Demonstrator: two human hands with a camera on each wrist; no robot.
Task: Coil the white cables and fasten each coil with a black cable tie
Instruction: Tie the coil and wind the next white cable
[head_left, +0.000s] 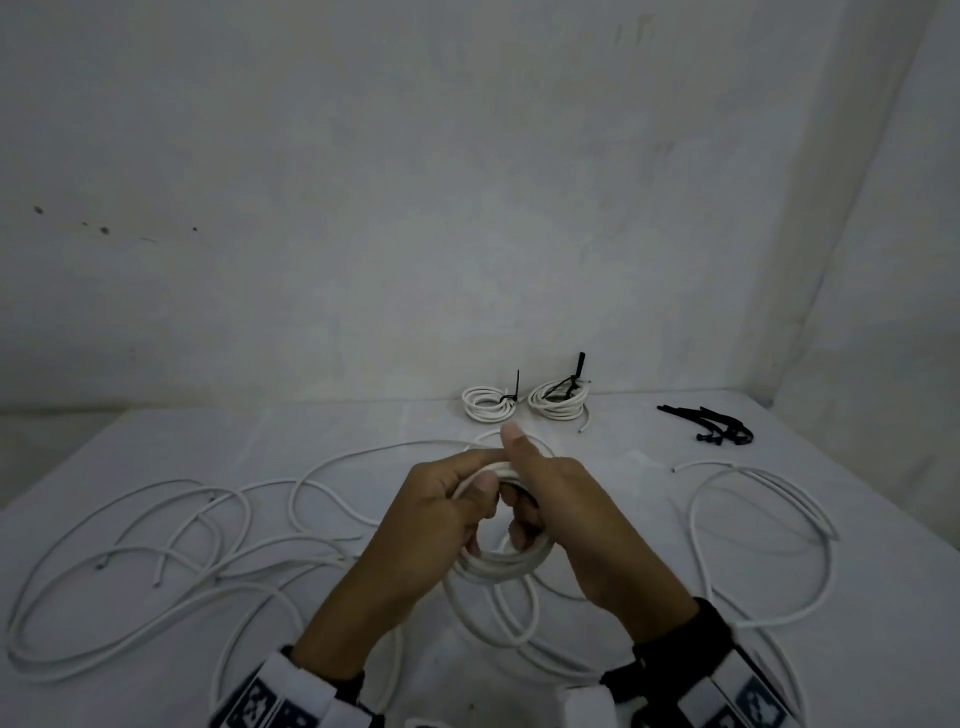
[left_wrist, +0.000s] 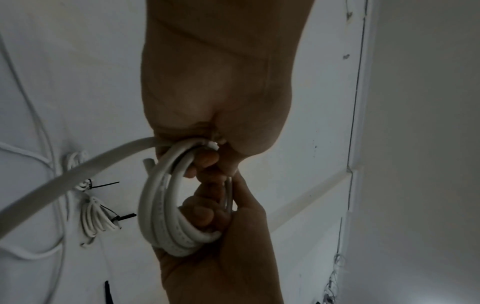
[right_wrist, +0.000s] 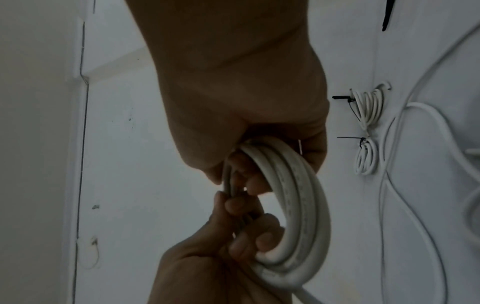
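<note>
**Both hands grip a half-wound white coil**

Wrist straps (head_left: 291, 696) sit nearest. Above the table (head_left: 623, 499), the left hand (head_left: 431, 519) and right hand (head_left: 576, 514) both curl their fingers round the white coil (head_left: 501, 564). Two tied coils (head_left: 488, 404) lie by the wall, spare black ties (head_left: 711, 423) to the right, loose cable (head_left: 156, 545) left.

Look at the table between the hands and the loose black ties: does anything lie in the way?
Only one thing: a loose white cable loops across the cloth right of the right hand, short of the spare ties. Both hands grip the coil; the left hand is farther away.
</note>
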